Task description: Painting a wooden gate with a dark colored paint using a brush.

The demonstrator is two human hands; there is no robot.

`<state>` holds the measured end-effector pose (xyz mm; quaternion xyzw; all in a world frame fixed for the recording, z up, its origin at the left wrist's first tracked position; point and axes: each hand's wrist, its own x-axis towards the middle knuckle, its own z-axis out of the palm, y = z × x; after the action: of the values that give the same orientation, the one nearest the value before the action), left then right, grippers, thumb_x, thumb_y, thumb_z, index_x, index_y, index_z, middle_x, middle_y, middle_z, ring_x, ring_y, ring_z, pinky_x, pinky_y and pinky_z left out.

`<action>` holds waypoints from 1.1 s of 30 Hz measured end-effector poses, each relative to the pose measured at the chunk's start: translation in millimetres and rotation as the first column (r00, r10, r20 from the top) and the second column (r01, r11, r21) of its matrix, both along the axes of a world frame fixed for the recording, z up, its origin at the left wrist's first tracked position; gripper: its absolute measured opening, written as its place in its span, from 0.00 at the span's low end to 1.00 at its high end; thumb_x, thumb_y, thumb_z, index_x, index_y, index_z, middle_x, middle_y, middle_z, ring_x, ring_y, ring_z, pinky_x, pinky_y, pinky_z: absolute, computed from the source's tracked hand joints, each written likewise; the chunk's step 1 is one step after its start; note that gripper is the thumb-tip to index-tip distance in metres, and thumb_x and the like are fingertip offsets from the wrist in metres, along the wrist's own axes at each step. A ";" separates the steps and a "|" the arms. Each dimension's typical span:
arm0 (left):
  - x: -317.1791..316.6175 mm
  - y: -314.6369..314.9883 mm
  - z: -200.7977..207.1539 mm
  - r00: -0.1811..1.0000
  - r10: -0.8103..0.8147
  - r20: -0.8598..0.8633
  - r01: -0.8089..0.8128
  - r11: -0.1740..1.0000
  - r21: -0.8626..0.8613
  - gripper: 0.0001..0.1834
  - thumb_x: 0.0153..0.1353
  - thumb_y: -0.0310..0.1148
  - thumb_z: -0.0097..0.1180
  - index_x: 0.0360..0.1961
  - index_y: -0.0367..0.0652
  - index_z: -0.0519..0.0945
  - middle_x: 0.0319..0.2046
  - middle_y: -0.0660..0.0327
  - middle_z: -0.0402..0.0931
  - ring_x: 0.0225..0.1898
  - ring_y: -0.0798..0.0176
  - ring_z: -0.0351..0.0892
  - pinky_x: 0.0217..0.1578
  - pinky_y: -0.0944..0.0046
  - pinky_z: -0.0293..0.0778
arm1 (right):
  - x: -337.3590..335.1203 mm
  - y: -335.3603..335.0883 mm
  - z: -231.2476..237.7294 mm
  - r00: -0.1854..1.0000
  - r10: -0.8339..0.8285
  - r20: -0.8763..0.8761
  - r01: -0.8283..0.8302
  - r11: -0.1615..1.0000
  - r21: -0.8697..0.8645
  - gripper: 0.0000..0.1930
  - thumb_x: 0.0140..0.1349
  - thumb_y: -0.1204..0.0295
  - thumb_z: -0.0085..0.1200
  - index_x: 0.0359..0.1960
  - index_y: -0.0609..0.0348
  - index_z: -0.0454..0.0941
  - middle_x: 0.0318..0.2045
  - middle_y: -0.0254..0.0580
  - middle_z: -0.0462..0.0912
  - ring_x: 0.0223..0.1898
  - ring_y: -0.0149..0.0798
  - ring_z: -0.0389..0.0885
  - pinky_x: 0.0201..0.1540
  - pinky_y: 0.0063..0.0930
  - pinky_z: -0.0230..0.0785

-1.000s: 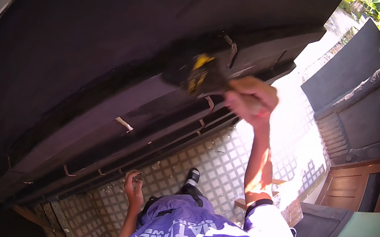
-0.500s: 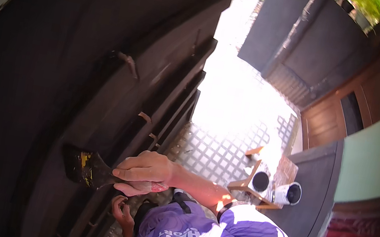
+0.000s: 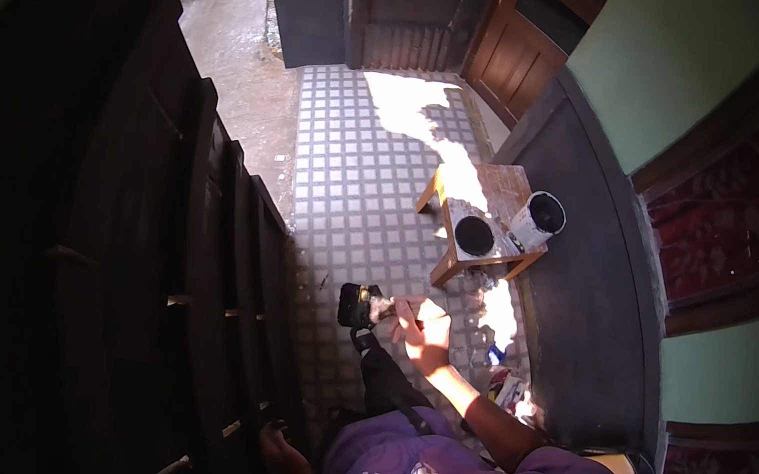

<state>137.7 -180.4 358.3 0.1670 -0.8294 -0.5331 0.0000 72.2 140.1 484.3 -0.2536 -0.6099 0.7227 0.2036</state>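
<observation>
My right hand is closed around the handle of a wide paintbrush, its head dark with a yellowish patch. The brush is held over the tiled floor, apart from the dark panels. Low at the left, my left hand is beside the dark slatted woodwork; shadow hides its fingers. Ahead to the right, a small wooden stool carries a round container of black paint and a white bucket with a dark inside.
Light patterned tiles cover the floor. A dark lower wall runs along the right under green paint, and a brown wooden door stands at the back. Small litter, partly blue and red, lies by the wall.
My right hand has drawn the brush away from the dark woodwork, rightward over the floor. The view has swung right, so the stool and containers appear nearer the middle. My left hand is lower in view.
</observation>
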 end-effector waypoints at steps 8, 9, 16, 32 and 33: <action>-79.8 53.2 -51.2 0.997 0.002 0.081 -0.007 0.998 0.059 0.16 0.66 0.36 0.46 0.45 0.36 0.79 0.37 0.56 0.80 0.37 0.62 0.78 0.38 0.65 0.72 | 83.8 73.5 -27.1 0.930 -0.366 -0.025 0.270 0.636 0.723 0.02 0.60 0.80 0.57 0.31 0.65 0.82 0.33 0.44 0.86 0.24 0.37 0.82 0.29 0.25 0.73; -94.8 54.3 -65.9 0.995 0.092 -0.031 -0.092 0.996 0.023 0.16 0.65 0.36 0.46 0.45 0.36 0.78 0.38 0.57 0.80 0.37 0.62 0.78 0.36 0.65 0.71 | 83.7 79.1 -28.8 0.923 -0.385 0.001 0.273 0.655 0.704 0.02 0.59 0.80 0.58 0.31 0.65 0.82 0.34 0.45 0.86 0.26 0.38 0.83 0.30 0.25 0.74; -173.8 177.1 -70.5 0.966 0.167 0.197 -0.208 0.954 0.213 0.16 0.66 0.39 0.45 0.47 0.42 0.76 0.41 0.60 0.79 0.37 0.63 0.78 0.32 0.67 0.70 | 83.8 157.7 -65.6 0.843 -0.538 -0.008 0.363 0.558 0.746 0.08 0.59 0.74 0.63 0.39 0.61 0.82 0.29 0.39 0.85 0.22 0.28 0.79 0.27 0.23 0.72; -315.5 390.0 -128.1 0.545 -0.830 0.119 0.776 0.553 0.303 0.14 0.70 0.32 0.48 0.51 0.33 0.74 0.38 0.56 0.81 0.38 0.62 0.80 0.40 0.64 0.75 | 89.2 251.4 -134.7 0.653 -0.662 0.367 0.392 0.711 0.584 0.11 0.65 0.67 0.55 0.33 0.65 0.79 0.25 0.51 0.82 0.27 0.49 0.83 0.30 0.35 0.71; -326.3 392.6 -136.2 0.509 -0.859 0.055 0.814 0.501 0.292 0.14 0.71 0.32 0.47 0.51 0.33 0.74 0.38 0.54 0.81 0.39 0.61 0.80 0.43 0.64 0.74 | 89.4 254.8 -150.0 0.608 -0.654 0.451 0.372 0.736 0.566 0.13 0.66 0.65 0.56 0.32 0.65 0.79 0.24 0.48 0.82 0.25 0.42 0.81 0.29 0.34 0.71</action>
<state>-188.6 212.2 222.1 -0.2076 -0.7340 -0.5381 -0.3587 161.6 394.9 334.4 -0.5962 -0.6779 0.3557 0.2421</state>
